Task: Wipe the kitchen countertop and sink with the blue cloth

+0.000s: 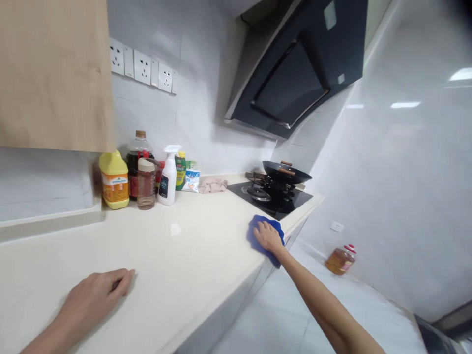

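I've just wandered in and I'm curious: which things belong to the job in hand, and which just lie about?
Seemingly in the job:
blue cloth, under the right hand
countertop beneath it

Apparently lying about:
white spray bottle
yellow jug
pinkish cloth
wok
amber bottle on the floor

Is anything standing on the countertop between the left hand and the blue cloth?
Nothing visible stands between the left hand and the blue cloth along the countertop. The right hand lies on top of the cloth, covering part of it. The spray bottle stands farther back, off that line.
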The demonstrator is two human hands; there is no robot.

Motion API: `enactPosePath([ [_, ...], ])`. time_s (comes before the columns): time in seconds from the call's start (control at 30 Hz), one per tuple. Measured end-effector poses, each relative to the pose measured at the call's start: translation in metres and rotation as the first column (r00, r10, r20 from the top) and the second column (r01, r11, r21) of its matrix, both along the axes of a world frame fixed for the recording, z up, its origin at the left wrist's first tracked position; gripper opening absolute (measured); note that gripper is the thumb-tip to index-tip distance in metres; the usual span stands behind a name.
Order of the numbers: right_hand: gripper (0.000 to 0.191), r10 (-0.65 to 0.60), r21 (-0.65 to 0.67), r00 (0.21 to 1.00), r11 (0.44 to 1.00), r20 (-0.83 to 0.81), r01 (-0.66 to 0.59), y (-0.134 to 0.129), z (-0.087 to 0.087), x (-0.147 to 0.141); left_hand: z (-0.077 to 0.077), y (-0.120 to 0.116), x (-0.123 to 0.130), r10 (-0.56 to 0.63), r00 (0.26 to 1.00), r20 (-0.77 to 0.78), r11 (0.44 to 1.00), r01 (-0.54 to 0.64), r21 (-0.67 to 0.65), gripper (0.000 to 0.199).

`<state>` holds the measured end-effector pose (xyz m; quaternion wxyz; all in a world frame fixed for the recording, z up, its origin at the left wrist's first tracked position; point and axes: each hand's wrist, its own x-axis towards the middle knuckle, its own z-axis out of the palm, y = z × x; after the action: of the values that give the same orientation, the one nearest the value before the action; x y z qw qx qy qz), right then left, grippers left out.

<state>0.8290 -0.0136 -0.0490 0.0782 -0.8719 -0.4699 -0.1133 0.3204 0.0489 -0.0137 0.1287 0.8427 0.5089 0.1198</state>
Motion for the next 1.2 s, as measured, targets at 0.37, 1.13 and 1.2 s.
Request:
enactPosePath([
  [0.37,0.035,0.544,0.287,0.838,0.796,0.048,-0.533,-0.079,-0.018,-0.206,0.012,-0.013,0.002,0.005,1.0,-0.017,0.998,-0.006,-0.065,0.054],
  [1.13,0.051,0.738,-0.005,0.67,0.672,-0.082,-0.741,0.21,0.008,-0.16,-0.012,-0.015,0.0,0.093,0.993,-0.074,0.985,-0.102,-0.138,0.05],
  [1.2,0.051,0.713,-0.013,0.696,0.698,-0.08,-0.716,0.233,0.007,-0.141,-0.017,-0.012,0.0,0.102,0.991,-0.086,0.978,-0.116,-0.172,0.053],
])
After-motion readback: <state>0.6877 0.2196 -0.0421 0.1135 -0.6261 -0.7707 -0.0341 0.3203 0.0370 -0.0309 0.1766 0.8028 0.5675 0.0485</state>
